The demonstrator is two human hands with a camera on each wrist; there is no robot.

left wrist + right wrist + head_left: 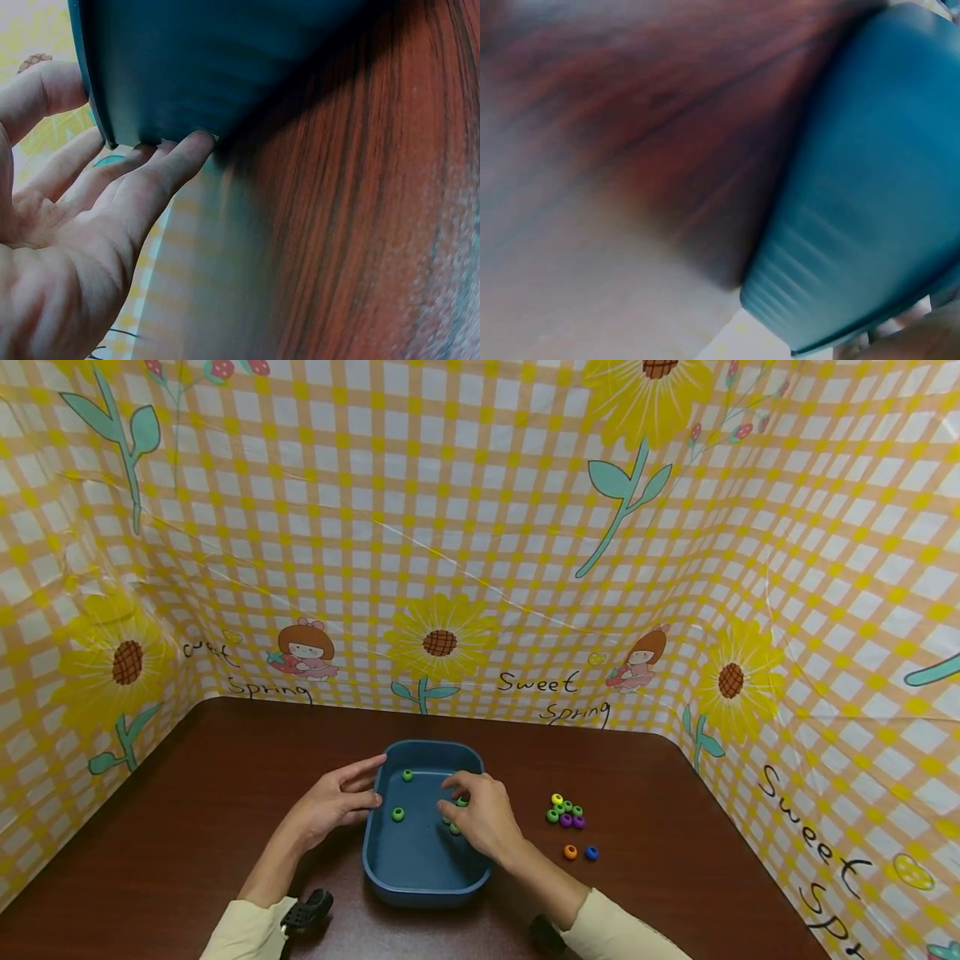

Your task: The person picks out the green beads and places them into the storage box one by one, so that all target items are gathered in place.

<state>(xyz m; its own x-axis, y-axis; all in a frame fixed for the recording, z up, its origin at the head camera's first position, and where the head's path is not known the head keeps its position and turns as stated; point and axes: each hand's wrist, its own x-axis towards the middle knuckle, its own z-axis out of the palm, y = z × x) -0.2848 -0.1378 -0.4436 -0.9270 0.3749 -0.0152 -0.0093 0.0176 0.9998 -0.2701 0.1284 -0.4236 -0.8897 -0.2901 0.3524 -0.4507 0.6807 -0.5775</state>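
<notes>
A person's left hand (337, 802) rests, fingers loosely extended, against a round-cornered blue bin (427, 870), while the right hand (486, 817) arches inside, partly hiding green beads (398, 815); whether it grips one cannot be told. Multicolored beads (566, 820) lie right of the ribbed-sided bin on a wood-grained table (645, 852).

A checked, flower-printed cloth (510, 527) backs the dark brown table (225, 777).
</notes>
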